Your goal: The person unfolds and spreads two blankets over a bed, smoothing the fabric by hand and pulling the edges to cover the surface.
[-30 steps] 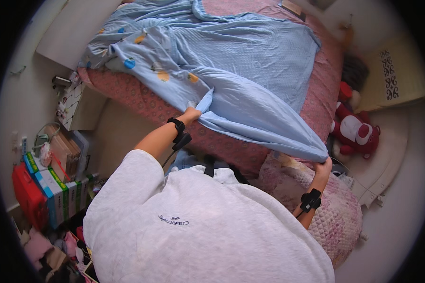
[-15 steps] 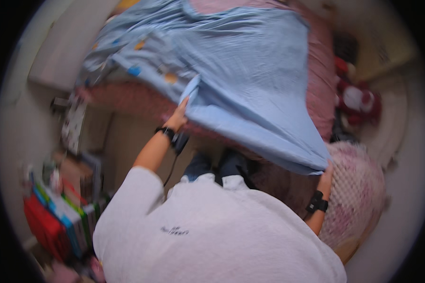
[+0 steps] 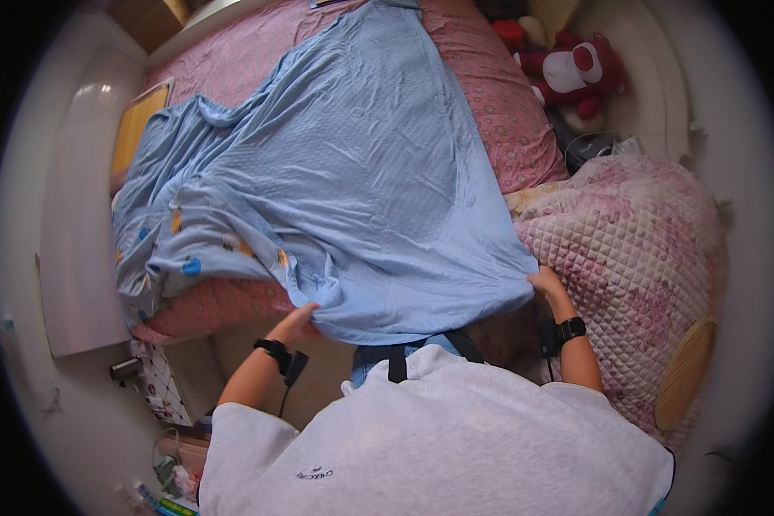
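Note:
A large light-blue blanket [image 3: 353,172] lies spread over a bed with a pink patterned sheet [image 3: 512,129]. Its left part is bunched and folded over, showing a printed side with blue and orange figures. My left hand [image 3: 296,324] is closed on the blanket's near edge, left of my body. At the near right corner, my right hand [image 3: 549,281] grips the same edge. Between both hands the cloth is drawn out toward my waist, past the bed's side. Some of my fingertips are hidden behind the fabric.
On the right, a quilted cover [image 3: 628,249] with pink flowers drapes over a piece of furniture. A red plush bear [image 3: 576,73] sits beyond it. A patterned white box [image 3: 168,383] stands below the bed's left end, and a wooden board [image 3: 138,125] leans at the far left.
Both hands have pulled the blanket's near edge toward me, and its middle now lies flatter. The left hand moved nearer and left; the right hand shifted slightly left. The whole view has turned.

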Demonstrator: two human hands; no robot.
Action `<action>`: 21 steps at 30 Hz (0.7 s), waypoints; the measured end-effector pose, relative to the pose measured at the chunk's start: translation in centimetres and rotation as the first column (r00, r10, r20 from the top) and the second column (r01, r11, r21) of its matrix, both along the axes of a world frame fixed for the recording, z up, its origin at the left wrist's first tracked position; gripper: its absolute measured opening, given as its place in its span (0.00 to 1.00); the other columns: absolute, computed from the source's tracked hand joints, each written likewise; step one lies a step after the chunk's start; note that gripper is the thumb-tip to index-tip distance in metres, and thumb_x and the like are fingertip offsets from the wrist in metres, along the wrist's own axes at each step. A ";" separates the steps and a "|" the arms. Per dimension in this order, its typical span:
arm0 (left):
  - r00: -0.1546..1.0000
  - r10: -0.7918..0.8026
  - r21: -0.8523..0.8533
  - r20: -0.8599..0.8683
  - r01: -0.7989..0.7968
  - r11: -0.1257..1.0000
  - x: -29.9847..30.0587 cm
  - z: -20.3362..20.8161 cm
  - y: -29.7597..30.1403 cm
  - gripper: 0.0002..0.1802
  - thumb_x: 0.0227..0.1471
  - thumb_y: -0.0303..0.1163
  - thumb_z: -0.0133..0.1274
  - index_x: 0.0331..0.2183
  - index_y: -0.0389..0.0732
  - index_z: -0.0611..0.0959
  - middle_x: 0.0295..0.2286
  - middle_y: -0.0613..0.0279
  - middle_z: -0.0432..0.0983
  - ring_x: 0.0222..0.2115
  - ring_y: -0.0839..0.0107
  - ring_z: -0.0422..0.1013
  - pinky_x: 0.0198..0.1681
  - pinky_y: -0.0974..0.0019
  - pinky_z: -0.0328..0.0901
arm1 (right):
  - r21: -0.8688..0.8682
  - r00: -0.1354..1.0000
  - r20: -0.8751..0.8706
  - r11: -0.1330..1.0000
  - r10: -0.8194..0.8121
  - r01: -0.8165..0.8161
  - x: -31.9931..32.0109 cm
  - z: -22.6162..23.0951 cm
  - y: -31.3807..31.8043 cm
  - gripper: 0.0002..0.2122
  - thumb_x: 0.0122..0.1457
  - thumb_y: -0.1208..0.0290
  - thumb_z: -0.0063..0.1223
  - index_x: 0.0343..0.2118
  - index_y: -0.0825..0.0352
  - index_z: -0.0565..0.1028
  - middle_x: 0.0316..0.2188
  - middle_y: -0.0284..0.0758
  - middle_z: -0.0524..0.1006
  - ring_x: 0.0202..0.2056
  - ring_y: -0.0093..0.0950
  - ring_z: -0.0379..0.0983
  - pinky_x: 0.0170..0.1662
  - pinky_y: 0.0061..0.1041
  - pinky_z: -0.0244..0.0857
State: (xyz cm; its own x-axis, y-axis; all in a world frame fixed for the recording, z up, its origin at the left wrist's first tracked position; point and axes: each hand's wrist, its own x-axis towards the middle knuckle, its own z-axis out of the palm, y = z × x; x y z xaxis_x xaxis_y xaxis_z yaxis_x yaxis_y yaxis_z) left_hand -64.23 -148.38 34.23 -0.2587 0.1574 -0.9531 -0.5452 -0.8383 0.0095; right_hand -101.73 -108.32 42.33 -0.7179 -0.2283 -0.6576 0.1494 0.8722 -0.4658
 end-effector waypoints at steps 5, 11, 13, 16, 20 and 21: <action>0.989 -0.149 -0.523 -0.015 0.119 0.844 -10.7 8.8 -13.3 0.21 0.35 0.41 0.41 0.31 0.37 0.65 0.26 0.60 0.64 0.25 0.67 0.63 0.29 0.66 0.60 | -0.225 0.858 0.292 0.842 -0.422 0.491 -9.0 0.9 -8.0 0.09 0.39 0.73 0.42 0.24 0.72 0.67 0.21 0.35 0.68 0.23 0.26 0.64 0.26 0.21 0.57; 0.889 -0.052 -0.761 -0.456 -0.359 0.540 -30.3 13.8 -27.5 0.21 0.40 0.44 0.39 0.35 0.38 0.63 0.32 0.61 0.63 0.33 0.69 0.60 0.36 0.65 0.54 | -0.583 0.893 -0.440 0.728 0.092 -0.361 -26.2 -2.0 -17.3 0.08 0.44 0.72 0.39 0.26 0.70 0.67 0.23 0.34 0.69 0.25 0.25 0.65 0.30 0.17 0.58; 0.774 -0.102 -0.676 -0.625 -0.472 0.566 -37.1 14.9 -27.1 0.24 0.42 0.45 0.37 0.39 0.39 0.61 0.37 0.59 0.59 0.40 0.68 0.55 0.42 0.64 0.50 | -0.839 0.965 0.230 0.476 -0.129 0.264 -33.1 -4.2 -19.8 0.11 0.45 0.70 0.37 0.31 0.70 0.64 0.29 0.37 0.67 0.32 0.28 0.63 0.36 0.22 0.55; 0.819 -0.117 -0.685 -0.561 -0.380 0.622 -40.4 10.6 -25.1 0.28 0.41 0.47 0.37 0.42 0.39 0.57 0.42 0.56 0.51 0.45 0.65 0.47 0.45 0.64 0.45 | -0.473 0.510 0.773 0.194 -0.377 0.860 -35.5 -8.4 -24.3 0.16 0.47 0.68 0.32 0.40 0.68 0.55 0.41 0.39 0.58 0.41 0.29 0.56 0.42 0.35 0.47; 0.956 0.019 -0.777 -0.292 -0.248 0.579 -36.1 -0.2 -20.6 0.18 0.39 0.43 0.42 0.31 0.40 0.67 0.26 0.64 0.64 0.29 0.71 0.61 0.31 0.67 0.56 | -0.455 0.808 0.451 0.681 -0.378 0.573 -32.4 -16.3 -24.8 0.12 0.45 0.69 0.34 0.33 0.66 0.61 0.36 0.35 0.63 0.36 0.26 0.60 0.37 0.29 0.52; 0.963 0.085 -0.716 -0.255 -0.247 0.653 -36.3 -2.5 -18.6 0.12 0.37 0.40 0.44 0.25 0.43 0.69 0.19 0.69 0.63 0.22 0.74 0.60 0.24 0.72 0.56 | -0.433 0.894 0.182 0.783 -0.410 0.447 -32.3 -19.7 -22.1 0.10 0.44 0.70 0.35 0.30 0.67 0.62 0.32 0.36 0.65 0.33 0.26 0.62 0.34 0.26 0.54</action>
State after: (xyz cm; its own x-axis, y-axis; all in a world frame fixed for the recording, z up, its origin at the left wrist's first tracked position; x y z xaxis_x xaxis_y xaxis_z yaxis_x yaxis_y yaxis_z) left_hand -100.52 -167.00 31.75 -0.3886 -0.6363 -0.6664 -0.3173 -0.5866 0.7451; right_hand -134.01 -130.39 22.62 -0.7671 -0.1925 -0.6120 0.5068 0.4033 -0.7620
